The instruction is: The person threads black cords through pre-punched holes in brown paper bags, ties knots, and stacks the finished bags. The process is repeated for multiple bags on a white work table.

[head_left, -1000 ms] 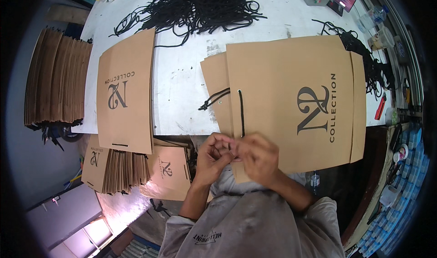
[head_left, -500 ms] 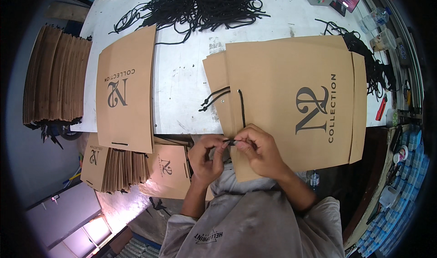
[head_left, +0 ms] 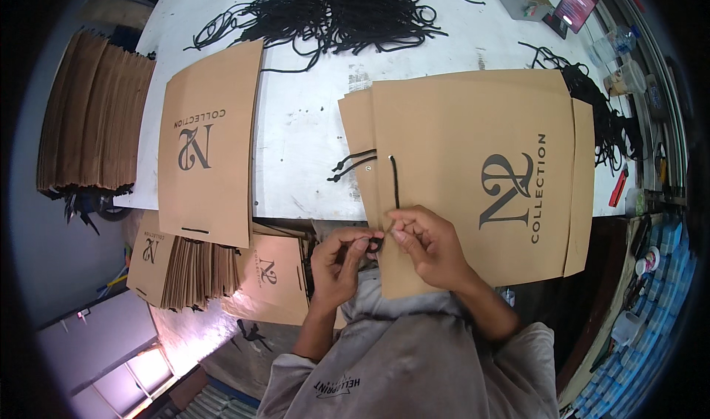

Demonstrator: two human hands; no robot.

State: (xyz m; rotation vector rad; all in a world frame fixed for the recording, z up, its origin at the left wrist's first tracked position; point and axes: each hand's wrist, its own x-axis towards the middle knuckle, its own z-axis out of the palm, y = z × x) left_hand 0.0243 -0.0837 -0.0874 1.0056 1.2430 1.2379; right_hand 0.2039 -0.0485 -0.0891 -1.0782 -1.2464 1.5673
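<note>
A large brown paper bag point(head_left: 451, 123) with dark lettering lies flat at the right, its lower part reaching past the table's near edge. A black cord point(head_left: 395, 182) comes out of a hole near its left side and runs down to my hands. My left hand point(head_left: 340, 267) is closed in a pinch on a small dark loop of this cord. Just right of it, my right hand point(head_left: 429, 245) rests over the bag, thumb and fingertips pinched together where the cord runs in under them. Its fingers partly hide the cord. Two knotted cord ends point(head_left: 347, 166) stick out leftward over another bag beneath.
Another brown bag point(head_left: 211, 142) lies at the left of the white table point(head_left: 296, 130). Black cords point(head_left: 333, 16) are heaped at the back. Bag stacks stand far left point(head_left: 96, 116) and below the table edge point(head_left: 200, 271). A red cutter point(head_left: 619, 188) and a phone point(head_left: 575, 5) are at right.
My hands have drawn slightly apart and a little lower. The cord held straight between my fingertips is now a curled loop at my left fingers. The whole view has shifted slightly.
</note>
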